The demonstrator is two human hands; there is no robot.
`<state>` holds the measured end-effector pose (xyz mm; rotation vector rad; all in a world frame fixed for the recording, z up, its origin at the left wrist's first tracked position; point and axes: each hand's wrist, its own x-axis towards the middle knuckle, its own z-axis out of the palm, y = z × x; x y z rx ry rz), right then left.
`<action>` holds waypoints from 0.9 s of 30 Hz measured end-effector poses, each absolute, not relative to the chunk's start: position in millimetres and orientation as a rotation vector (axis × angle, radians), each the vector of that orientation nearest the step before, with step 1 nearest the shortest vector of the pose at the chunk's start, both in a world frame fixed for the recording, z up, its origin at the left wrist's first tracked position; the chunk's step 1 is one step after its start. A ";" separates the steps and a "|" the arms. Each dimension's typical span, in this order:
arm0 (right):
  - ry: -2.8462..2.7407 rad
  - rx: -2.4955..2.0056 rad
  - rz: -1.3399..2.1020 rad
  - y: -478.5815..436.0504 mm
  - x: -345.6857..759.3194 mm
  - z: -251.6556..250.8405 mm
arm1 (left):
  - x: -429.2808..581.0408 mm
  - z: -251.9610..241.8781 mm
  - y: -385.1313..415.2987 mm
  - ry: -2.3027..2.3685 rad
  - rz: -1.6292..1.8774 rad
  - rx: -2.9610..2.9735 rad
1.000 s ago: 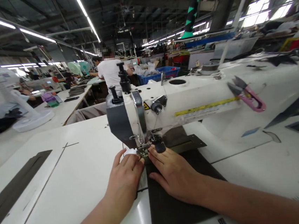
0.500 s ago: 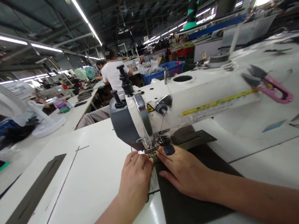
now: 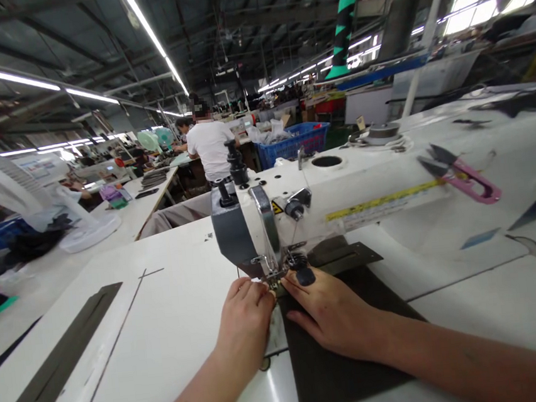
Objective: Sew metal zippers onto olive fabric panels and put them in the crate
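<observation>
My left hand (image 3: 247, 317) is left of the presser foot (image 3: 274, 281) of a white sewing machine (image 3: 370, 181). Its fingers are curled, with thumb and forefinger pressed together; whatever they pinch is hidden. Flat on a dark olive-brown fabric panel (image 3: 346, 380) lies my right hand (image 3: 330, 312), fingers stretched toward the needle area and thumb apart. The panel runs under this hand and forearm. Behind the hand, a narrower dark piece with a slit (image 3: 349, 256) rests beside the machine. A round black part of the machine (image 3: 305, 277) covers some right-hand knuckles.
Another slitted dark strip (image 3: 61, 366) lies on the white table at left. Pink-handled thread snips (image 3: 469, 178) rest on the machine arm. A white fan (image 3: 85, 228) stands at far left. Beyond the machine are a person in a white shirt (image 3: 212, 144) and a blue basket (image 3: 291, 145).
The view has shifted slightly, so the machine head appears a little lower and further right. Both hands keep nearly the same place at the presser foot, with the fabric panel under the right.
</observation>
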<state>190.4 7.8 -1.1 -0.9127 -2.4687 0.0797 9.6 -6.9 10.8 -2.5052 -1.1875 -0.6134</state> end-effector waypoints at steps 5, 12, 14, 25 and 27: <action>-2.477 -0.897 0.098 8.0 190.5 2.9 | 9.1 11.3 -6.0 -1.179 -0.636 -2.519; -2.464 -0.887 0.099 7.5 190.9 3.8 | 8.1 12.0 -8.0 -1.206 -0.615 -2.534; -2.452 -0.879 0.095 7.2 190.7 2.8 | 8.3 11.5 -7.8 -1.205 -0.614 -2.526; -2.343 -0.906 -0.151 18.3 216.9 0.1 | 3.6 12.7 -4.8 -1.217 -0.693 -2.508; -2.298 -1.050 -0.348 17.6 236.8 -2.3 | 1.1 16.5 -13.2 -1.234 -0.725 -2.551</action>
